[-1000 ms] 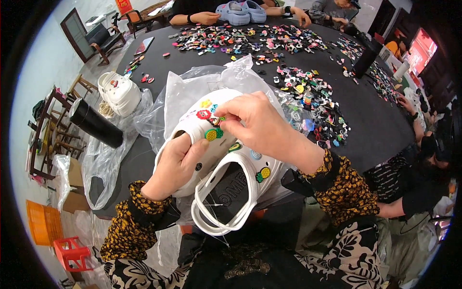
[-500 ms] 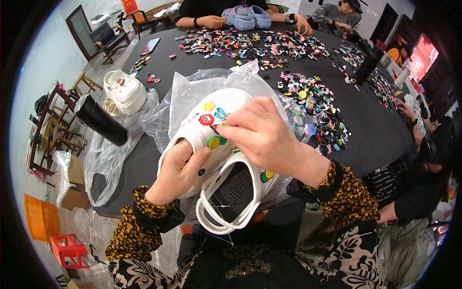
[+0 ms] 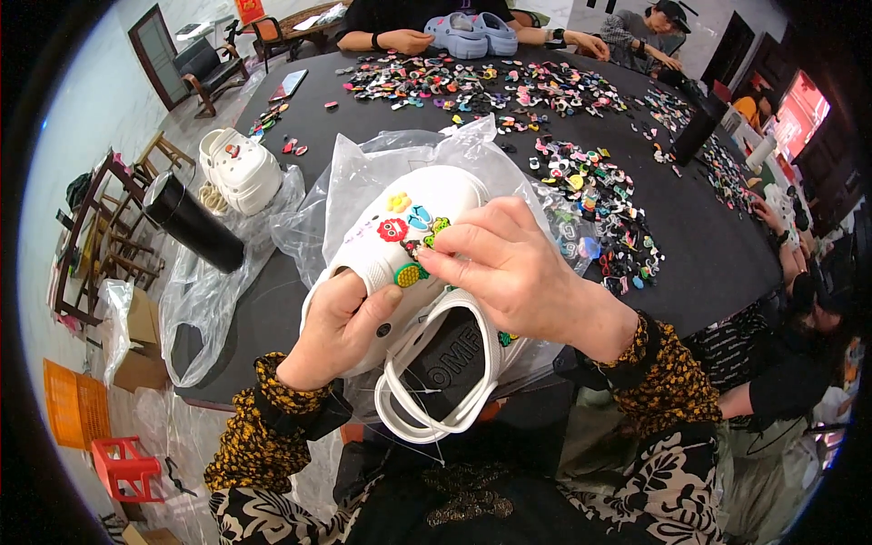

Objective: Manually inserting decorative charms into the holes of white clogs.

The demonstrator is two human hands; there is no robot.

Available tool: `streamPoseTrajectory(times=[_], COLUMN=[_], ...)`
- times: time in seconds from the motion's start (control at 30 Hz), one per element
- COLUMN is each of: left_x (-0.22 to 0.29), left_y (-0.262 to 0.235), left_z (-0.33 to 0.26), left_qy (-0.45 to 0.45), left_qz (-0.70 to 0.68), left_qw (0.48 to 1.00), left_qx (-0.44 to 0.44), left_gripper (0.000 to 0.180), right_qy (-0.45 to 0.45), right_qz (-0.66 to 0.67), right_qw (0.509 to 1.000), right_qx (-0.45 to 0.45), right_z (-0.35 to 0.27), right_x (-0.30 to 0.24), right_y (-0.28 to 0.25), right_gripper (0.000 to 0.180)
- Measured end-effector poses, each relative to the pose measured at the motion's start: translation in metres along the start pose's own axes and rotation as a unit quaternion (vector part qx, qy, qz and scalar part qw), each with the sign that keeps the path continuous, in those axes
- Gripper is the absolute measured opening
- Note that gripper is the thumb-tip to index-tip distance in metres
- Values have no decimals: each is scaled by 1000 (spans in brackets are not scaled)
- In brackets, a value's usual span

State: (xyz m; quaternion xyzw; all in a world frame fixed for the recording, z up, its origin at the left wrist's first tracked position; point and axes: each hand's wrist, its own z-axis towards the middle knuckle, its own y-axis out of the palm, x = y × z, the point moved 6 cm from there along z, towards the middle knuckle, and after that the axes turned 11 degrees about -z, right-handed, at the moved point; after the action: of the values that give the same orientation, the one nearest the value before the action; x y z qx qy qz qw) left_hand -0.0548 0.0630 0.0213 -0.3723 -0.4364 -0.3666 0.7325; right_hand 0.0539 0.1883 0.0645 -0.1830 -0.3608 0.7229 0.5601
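My left hand (image 3: 338, 322) grips a white clog (image 3: 450, 184), its fingers inside the foot opening and the thumb outside. Several shoe charms sit on the upper: a yellow flower (image 3: 398, 202), a red round face (image 3: 391, 230), blue flip-flops (image 3: 418, 216), a green figure (image 3: 439, 226) and a pineapple (image 3: 409, 275). My right hand (image 3: 522, 277) pinches at a small dark charm (image 3: 414, 247) among them; its fingertips partly cover it. Below my right hand lies a second white clog (image 3: 490, 363), its strap toward me. A clear plastic bag (image 3: 350, 163) spreads under the pair.
Loose charms (image 3: 581, 182) lie in heaps across the black table (image 3: 381, 123). Left are a black bottle (image 3: 193, 222) and another white clog pair (image 3: 245, 177). A phone (image 3: 288, 84) lies at the far left. Across the table, a person's hand (image 3: 405, 42) is near lilac clogs (image 3: 470, 41).
My right fingertips have shifted slightly down and away from the green figure, which shows more now. My left hand keeps its hold. The far person's hand has moved right, off the charms.
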Motion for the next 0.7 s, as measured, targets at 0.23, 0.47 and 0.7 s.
streamPoseTrajectory(times=[0.23,0.47,0.7], left_x=[3,4,7], left_y=[4,7,9], left_z=[-3,-4,-2], left_qy=[33,49,45], left_qz=[30,78,101], left_qw=[999,996,994], left_qx=[-21,-21,-28], left_gripper=[31,28,25], right_qy=[-9,-8,-8], right_qz=[4,-7,-18], right_qw=[999,997,997], right_qx=[-38,-78,-71], right_z=[1,-2,-2], right_x=[-7,-8,-8], right_y=[-5,-2,4], right_gripper=[34,32,29])
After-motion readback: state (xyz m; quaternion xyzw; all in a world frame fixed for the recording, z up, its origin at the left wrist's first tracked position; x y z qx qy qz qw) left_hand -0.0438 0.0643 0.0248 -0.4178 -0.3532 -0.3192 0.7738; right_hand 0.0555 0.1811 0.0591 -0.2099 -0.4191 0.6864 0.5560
